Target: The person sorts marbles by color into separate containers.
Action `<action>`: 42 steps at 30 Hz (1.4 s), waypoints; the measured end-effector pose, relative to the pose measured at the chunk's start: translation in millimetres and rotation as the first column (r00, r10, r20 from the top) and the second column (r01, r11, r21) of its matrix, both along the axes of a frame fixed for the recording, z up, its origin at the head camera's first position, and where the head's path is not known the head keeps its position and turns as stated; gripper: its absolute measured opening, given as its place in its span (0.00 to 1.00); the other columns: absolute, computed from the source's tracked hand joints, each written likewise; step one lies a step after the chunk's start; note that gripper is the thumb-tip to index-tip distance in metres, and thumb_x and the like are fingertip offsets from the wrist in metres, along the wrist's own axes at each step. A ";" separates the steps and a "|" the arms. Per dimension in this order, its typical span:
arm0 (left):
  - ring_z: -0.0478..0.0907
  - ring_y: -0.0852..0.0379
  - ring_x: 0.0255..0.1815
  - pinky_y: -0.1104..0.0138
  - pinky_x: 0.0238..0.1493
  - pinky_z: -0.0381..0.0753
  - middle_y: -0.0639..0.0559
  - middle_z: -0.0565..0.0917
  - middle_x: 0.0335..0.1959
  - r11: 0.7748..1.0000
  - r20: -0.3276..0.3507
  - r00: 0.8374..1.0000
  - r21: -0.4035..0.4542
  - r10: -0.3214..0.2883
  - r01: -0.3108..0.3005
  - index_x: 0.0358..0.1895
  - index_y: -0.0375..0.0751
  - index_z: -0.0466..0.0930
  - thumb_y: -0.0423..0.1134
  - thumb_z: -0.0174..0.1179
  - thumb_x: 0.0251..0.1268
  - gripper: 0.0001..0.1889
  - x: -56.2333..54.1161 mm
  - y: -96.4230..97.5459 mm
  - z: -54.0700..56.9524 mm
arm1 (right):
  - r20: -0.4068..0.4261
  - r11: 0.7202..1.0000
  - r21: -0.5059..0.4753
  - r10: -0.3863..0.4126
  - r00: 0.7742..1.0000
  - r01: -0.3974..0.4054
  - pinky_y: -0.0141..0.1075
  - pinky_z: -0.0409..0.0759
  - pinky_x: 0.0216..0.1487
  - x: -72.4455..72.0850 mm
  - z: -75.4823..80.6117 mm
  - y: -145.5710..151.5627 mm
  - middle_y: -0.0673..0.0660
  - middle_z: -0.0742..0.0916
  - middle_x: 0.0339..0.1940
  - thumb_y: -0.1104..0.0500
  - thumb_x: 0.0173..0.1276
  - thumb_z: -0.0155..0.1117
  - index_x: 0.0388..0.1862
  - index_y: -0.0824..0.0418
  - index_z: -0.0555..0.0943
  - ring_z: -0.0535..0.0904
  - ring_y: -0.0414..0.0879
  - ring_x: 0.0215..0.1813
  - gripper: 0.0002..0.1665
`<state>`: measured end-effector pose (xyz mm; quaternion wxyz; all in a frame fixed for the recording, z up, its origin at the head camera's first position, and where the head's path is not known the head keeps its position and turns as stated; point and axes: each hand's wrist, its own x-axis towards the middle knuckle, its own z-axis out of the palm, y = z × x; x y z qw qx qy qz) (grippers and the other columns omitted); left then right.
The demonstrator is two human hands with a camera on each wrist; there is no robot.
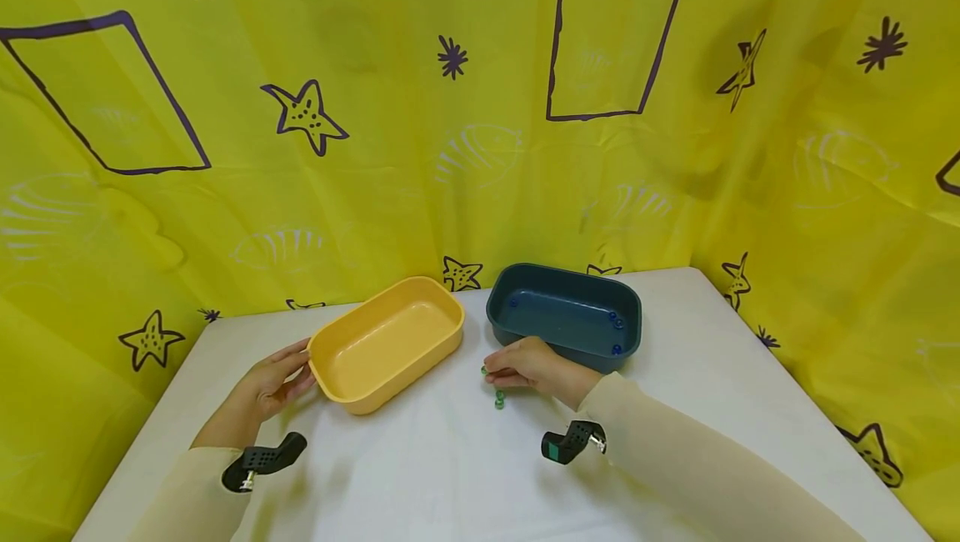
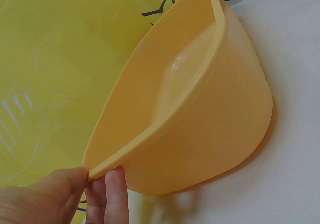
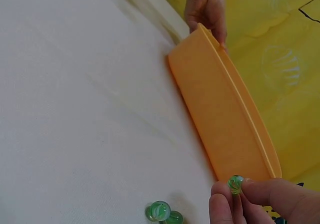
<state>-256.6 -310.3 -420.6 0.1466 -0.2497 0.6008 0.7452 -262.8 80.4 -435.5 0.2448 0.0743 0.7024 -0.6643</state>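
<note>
My left hand (image 1: 279,379) pinches the rim of a yellow plastic tub (image 1: 390,375) at its left end, thumb over the edge and fingers below it, as the left wrist view shows. The tub's floor is bare. My right hand (image 1: 528,365) pinches a green glass marble (image 3: 235,184) between thumb and fingertips, in front of the dark teal tub. On the white cloth just below that hand lie two more green marbles (image 3: 159,211), close together.
A dark teal tub (image 1: 562,350) stands at the back right, with several dark blue marbles (image 1: 617,349) on its floor. A yellow patterned curtain (image 1: 390,192) rises behind and beside the white table (image 1: 435,475). Each wrist carries a black camera mount (image 1: 573,442).
</note>
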 end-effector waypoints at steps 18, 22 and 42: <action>0.81 0.62 0.32 0.70 0.44 0.86 0.57 0.80 0.32 1.000 0.006 1.000 -0.024 -0.016 0.016 0.77 0.46 0.56 0.36 0.57 0.73 0.33 -2.7 1.3 -1.3 | 0.022 1.000 0.007 0.001 1.000 -0.001 0.29 0.86 0.37 -5.6 12.8 -12.8 0.57 0.89 0.31 0.68 0.65 0.67 0.50 0.75 0.82 0.86 0.42 0.30 0.16; 0.81 0.62 0.32 0.71 0.44 0.86 0.57 0.80 0.31 0.999 0.008 1.000 -0.028 -0.019 0.020 0.79 0.45 0.51 0.36 0.56 0.73 0.35 -2.8 1.2 -1.4 | 0.019 1.000 0.000 0.002 1.000 -0.002 0.30 0.87 0.38 -6.2 15.3 -16.4 0.58 0.89 0.32 0.68 0.66 0.66 0.51 0.76 0.82 0.86 0.43 0.31 0.16; 0.82 0.61 0.31 0.70 0.42 0.86 0.56 0.81 0.30 1.000 0.009 1.000 -0.024 -0.015 0.015 0.77 0.47 0.57 0.35 0.56 0.73 0.32 -1.0 0.6 -1.6 | 0.010 0.999 -0.033 -0.007 1.000 0.007 0.29 0.87 0.35 -13.8 20.2 -32.2 0.62 0.89 0.34 0.71 0.64 0.66 0.49 0.76 0.82 0.86 0.43 0.30 0.15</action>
